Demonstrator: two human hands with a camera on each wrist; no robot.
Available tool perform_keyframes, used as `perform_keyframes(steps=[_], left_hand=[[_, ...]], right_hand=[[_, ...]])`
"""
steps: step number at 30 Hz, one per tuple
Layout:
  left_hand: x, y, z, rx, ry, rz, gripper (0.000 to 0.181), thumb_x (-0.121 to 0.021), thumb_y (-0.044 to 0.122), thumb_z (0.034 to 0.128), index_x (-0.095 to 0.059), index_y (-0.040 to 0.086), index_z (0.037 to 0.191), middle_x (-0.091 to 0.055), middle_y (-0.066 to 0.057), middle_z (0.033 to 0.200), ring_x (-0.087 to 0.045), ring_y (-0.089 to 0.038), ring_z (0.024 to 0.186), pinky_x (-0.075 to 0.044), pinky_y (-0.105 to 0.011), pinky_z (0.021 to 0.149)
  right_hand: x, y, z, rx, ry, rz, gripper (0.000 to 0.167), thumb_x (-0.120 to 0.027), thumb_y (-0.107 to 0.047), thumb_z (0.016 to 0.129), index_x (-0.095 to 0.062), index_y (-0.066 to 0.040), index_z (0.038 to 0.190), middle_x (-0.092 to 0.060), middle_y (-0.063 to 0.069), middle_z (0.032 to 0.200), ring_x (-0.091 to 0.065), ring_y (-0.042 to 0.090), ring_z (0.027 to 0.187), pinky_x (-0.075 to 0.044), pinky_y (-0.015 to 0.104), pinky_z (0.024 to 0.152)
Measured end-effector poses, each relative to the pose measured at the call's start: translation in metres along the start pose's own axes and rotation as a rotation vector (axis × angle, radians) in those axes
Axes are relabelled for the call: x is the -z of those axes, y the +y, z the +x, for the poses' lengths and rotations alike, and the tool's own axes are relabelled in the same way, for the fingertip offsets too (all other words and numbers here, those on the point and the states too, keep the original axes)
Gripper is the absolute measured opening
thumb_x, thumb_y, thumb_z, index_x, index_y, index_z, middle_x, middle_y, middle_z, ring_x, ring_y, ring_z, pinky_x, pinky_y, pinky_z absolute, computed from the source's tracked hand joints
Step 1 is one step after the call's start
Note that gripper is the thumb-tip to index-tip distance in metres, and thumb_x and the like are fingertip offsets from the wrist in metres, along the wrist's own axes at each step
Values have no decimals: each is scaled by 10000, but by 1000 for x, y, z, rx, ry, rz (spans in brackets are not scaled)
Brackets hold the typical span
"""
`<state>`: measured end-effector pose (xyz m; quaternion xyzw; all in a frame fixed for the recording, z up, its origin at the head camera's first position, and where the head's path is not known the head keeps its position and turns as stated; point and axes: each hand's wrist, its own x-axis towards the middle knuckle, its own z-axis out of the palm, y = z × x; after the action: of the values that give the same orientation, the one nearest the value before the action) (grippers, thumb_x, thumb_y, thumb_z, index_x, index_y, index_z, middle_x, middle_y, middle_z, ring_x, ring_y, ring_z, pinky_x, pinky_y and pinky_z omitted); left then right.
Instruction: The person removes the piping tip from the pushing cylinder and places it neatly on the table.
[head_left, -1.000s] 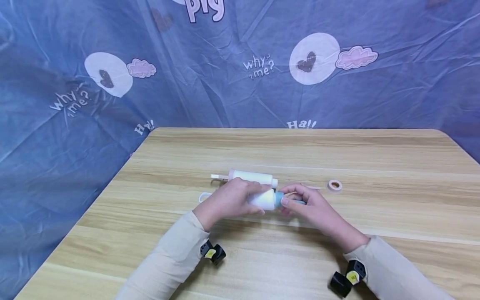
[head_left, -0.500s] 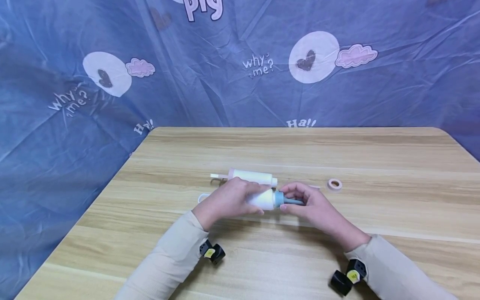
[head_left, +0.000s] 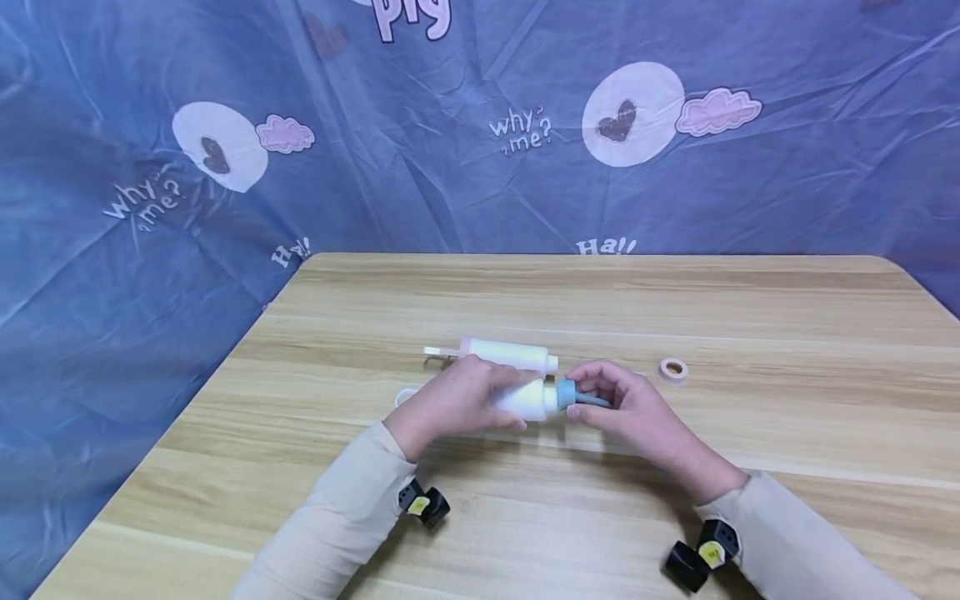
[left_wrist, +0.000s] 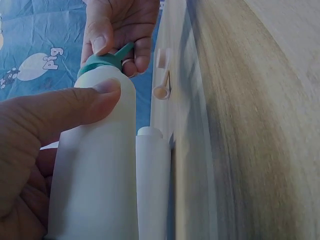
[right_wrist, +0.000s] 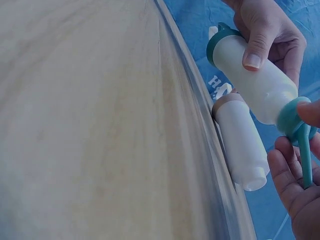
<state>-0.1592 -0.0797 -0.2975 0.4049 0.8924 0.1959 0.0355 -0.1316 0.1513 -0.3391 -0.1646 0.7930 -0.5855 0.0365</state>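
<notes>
In the head view my left hand point(head_left: 457, 404) grips a white bottle point(head_left: 522, 401) lying on its side above the table, thumb along the near side. My right hand point(head_left: 633, 408) pinches the teal cap point(head_left: 567, 394) at the bottle's neck end between thumb and fingers. A thin teal stem point(right_wrist: 305, 155) sticks out of the cap toward my right palm. White neck shows between bottle and cap; whether they still touch is unclear. In the right wrist view, the bottle's other end has a teal collar point(right_wrist: 220, 42).
Just behind lies a second white bottle point(head_left: 510, 355) with a pink collar point(head_left: 464, 347) and a pale strip point(head_left: 441, 352) projecting left. A small pale pink ring point(head_left: 672, 370) lies to the right of my right hand. A patterned blue cloth point(head_left: 450, 150) hangs behind the wooden table point(head_left: 525, 533).
My right hand and the teal cap have shifted slightly right, and more of the bottle's white neck shows. My left hand and the bottle have stayed nearly still.
</notes>
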Motion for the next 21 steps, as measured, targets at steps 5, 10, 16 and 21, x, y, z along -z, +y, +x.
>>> perform_keyframes(steps=[5, 10, 16, 21], left_hand=[[-3, -1, 0, 26, -20, -7, 540, -784, 227, 729, -611, 124, 1230, -659, -41, 1146, -631, -152, 917, -501, -260, 793], [-8, -4, 0, 39, -35, 1, 534, -780, 249, 728, -615, 126, 1220, -649, -32, 1166, -632, -163, 953, -496, -264, 827], [-13, -6, -1, 30, -40, 7, 542, -786, 249, 720, -617, 113, 1217, -640, -39, 1181, -621, -178, 1013, -486, -282, 874], [-15, -5, -1, 18, -45, 32, 552, -792, 221, 713, -613, 107, 1223, -660, -42, 1141, -628, -166, 978, -488, -267, 862]], right_hand=[[0, -1, 0, -22, 25, 15, 346, -694, -89, 811, -562, 22, 1110, -604, 144, 1011, -591, 118, 874, -507, 225, 753], [0, -1, -1, -38, 36, 29, 360, -699, -88, 804, -560, 33, 1114, -605, 147, 1009, -591, 117, 871, -507, 225, 744], [1, -1, -1, -52, 51, 29, 365, -698, -96, 807, -561, 32, 1120, -615, 144, 1012, -596, 108, 872, -506, 220, 742], [2, 0, -1, -61, 49, 35, 365, -690, -104, 817, -556, 28, 1131, -617, 142, 1022, -601, 105, 884, -509, 222, 743]])
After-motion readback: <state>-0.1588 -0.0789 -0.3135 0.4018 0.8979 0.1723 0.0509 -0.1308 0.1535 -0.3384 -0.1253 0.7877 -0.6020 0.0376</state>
